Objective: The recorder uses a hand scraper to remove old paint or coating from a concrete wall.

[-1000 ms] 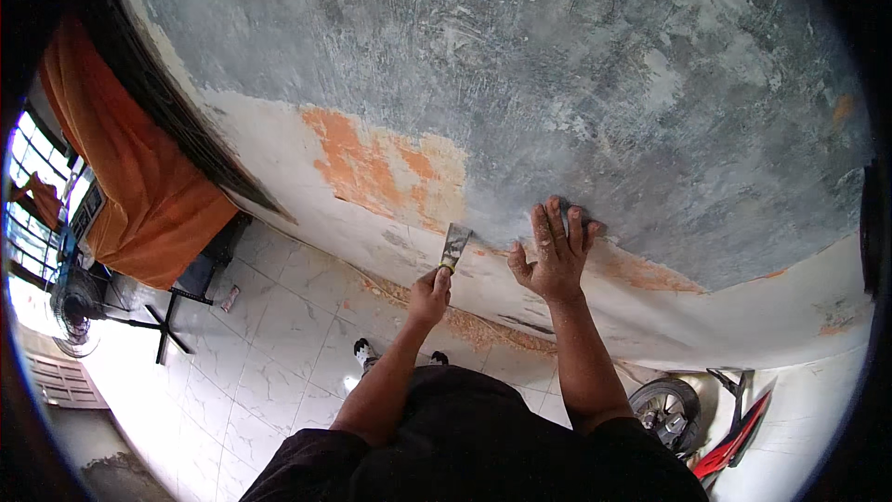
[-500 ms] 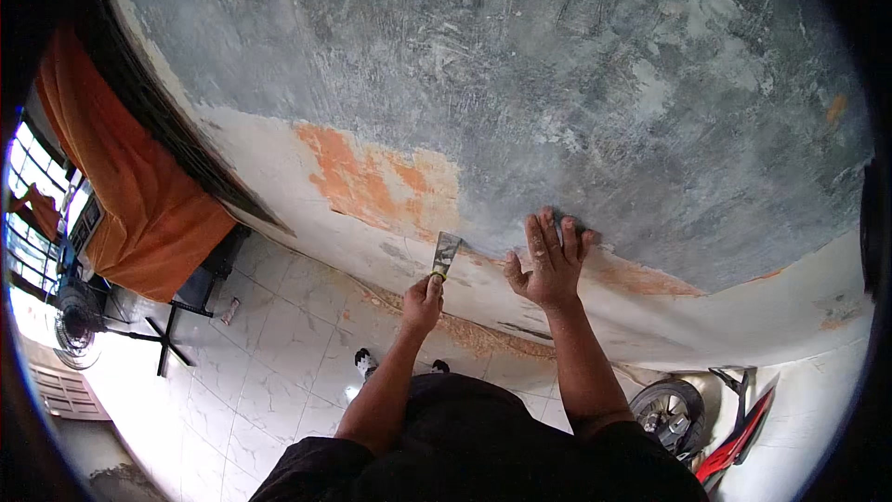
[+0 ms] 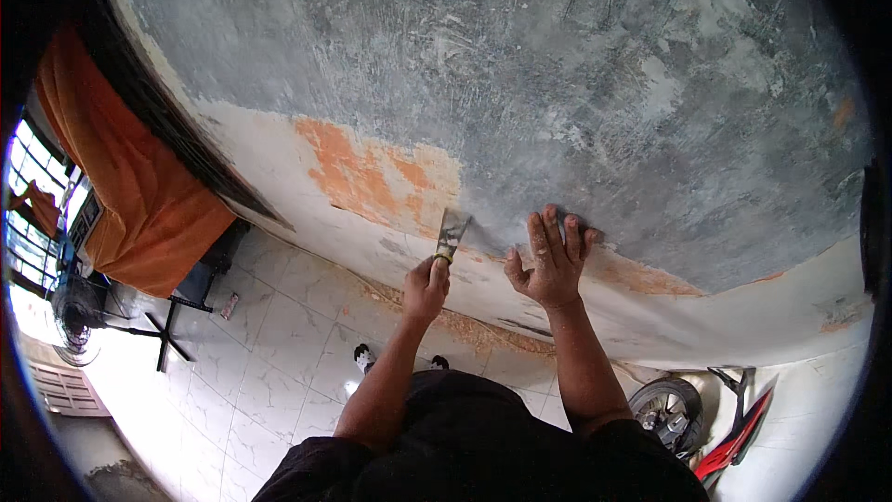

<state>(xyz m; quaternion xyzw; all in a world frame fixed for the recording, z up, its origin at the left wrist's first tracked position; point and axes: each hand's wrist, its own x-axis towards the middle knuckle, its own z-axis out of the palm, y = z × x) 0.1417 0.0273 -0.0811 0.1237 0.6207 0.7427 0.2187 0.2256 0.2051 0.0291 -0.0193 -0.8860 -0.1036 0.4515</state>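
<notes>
My left hand (image 3: 426,288) is closed round the handle of a scraper (image 3: 452,231) with a flat metal blade. Its blade lies at the wall, by the lower right corner of a patch of orange and cream old paint (image 3: 367,177). Against the wall (image 3: 520,84), my right hand (image 3: 552,260) rests with fingers spread and nothing in it. Most of the wall above is bare, mottled grey. Below the hands runs a band of white paint (image 3: 409,246) with a ragged upper edge, orange in places.
Scraped-off flakes (image 3: 465,333) litter the wall's foot on the tiled floor (image 3: 269,363). At left an orange cloth (image 3: 139,186) covers something dark, beside a black standing fan (image 3: 79,316). A wheel (image 3: 669,414) and a red panel (image 3: 734,446) stand at lower right.
My left hand has moved the scraper a little upward and to the right along the wall, its blade now higher. My right hand stays in nearly the same place.
</notes>
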